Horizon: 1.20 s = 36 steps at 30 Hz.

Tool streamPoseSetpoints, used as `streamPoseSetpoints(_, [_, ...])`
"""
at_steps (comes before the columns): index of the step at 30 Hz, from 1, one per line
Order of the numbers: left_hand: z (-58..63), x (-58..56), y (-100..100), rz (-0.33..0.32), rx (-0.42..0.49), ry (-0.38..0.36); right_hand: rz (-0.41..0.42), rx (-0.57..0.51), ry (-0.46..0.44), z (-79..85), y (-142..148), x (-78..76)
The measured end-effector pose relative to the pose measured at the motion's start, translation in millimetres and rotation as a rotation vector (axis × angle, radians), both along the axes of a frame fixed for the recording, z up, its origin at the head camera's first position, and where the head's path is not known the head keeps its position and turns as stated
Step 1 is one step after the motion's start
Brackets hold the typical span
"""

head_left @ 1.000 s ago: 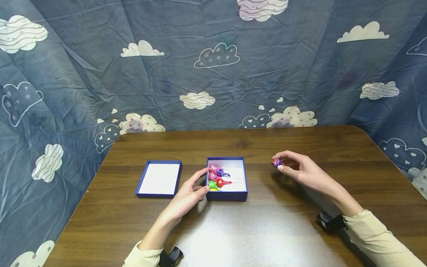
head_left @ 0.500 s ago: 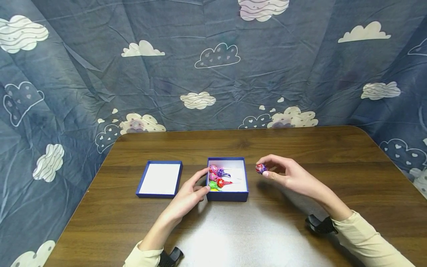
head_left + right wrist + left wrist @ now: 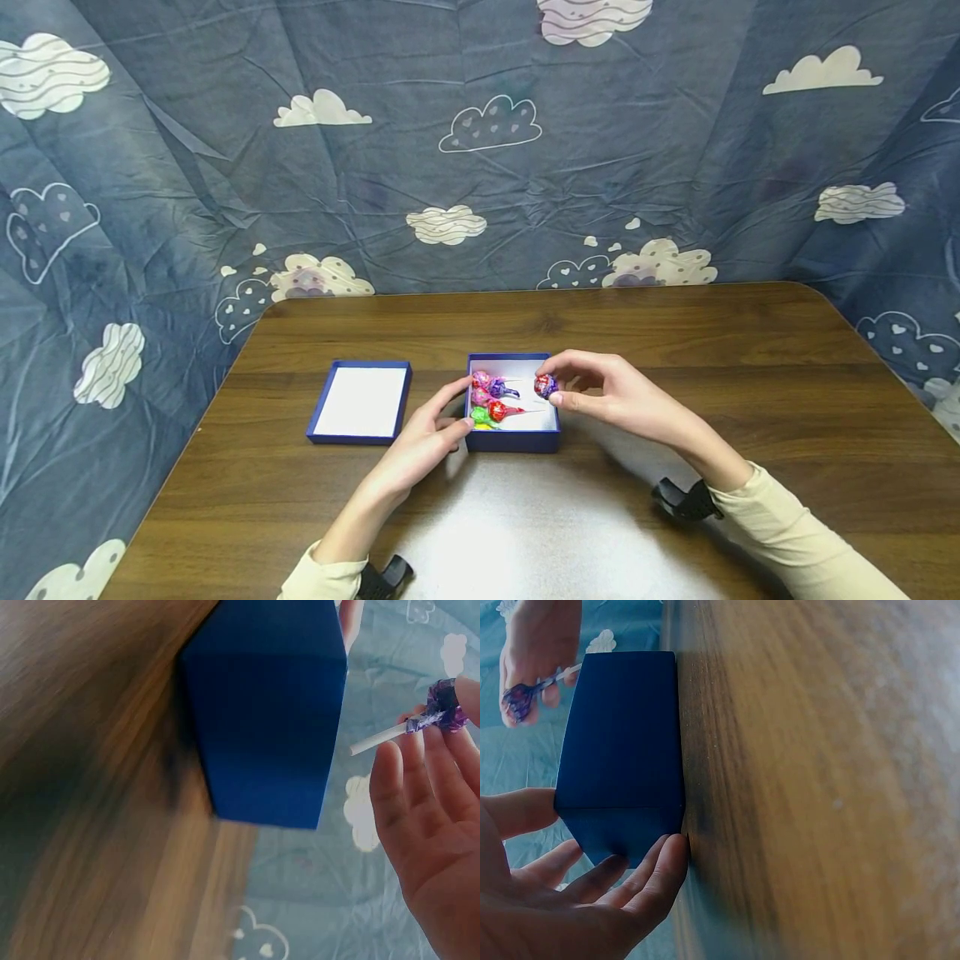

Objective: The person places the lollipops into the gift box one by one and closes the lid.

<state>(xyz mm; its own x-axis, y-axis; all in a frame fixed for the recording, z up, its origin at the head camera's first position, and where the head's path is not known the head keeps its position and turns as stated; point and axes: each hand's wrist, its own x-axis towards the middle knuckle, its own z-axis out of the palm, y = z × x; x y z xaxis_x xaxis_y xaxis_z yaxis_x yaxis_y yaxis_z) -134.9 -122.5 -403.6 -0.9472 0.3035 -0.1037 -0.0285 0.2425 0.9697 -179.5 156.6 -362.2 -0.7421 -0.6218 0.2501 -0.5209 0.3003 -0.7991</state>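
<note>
A small blue box (image 3: pixel 512 441) with a white inside stands on the table. Several wrapped lollipops lie along its left side, among them a red one (image 3: pixel 501 410), a green one (image 3: pixel 481 415) and a purple one (image 3: pixel 497 387). My left hand (image 3: pixel 417 447) rests its fingertips and thumb against the box's left wall, the fingers spread and barely bent in the left wrist view. Over the box's right rim, my right hand (image 3: pixel 611 393) pinches a red-and-purple lollipop (image 3: pixel 545 385) by its wrapped head. Its white stick (image 3: pixel 379 739) shows in the right wrist view, pointing past the palm.
To the left of the box lies a blue-rimmed lid (image 3: pixel 358 402), white inside face up. The brown wooden table (image 3: pixel 637 317) reaches back to a dark blue cloth (image 3: pixel 397 192) printed with clouds.
My right hand has carried the lollipop leftward from the table's right side to above the box's right rim. The left hand, the box and the lid have stayed in place.
</note>
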Motion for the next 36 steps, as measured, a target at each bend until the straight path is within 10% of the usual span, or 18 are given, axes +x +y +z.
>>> streamPoseSetpoints(15, [-1.9,-1.3,-1.5,-0.002,-0.002,-0.004,0.086,-0.024,-0.020,-2.1,-33.5,-8.2])
streamPoseSetpoints(36, [7.0,1.5,0.0,-0.018,0.021,-0.013,0.118,0.438,0.171,-20.7,-52.6,-23.1])
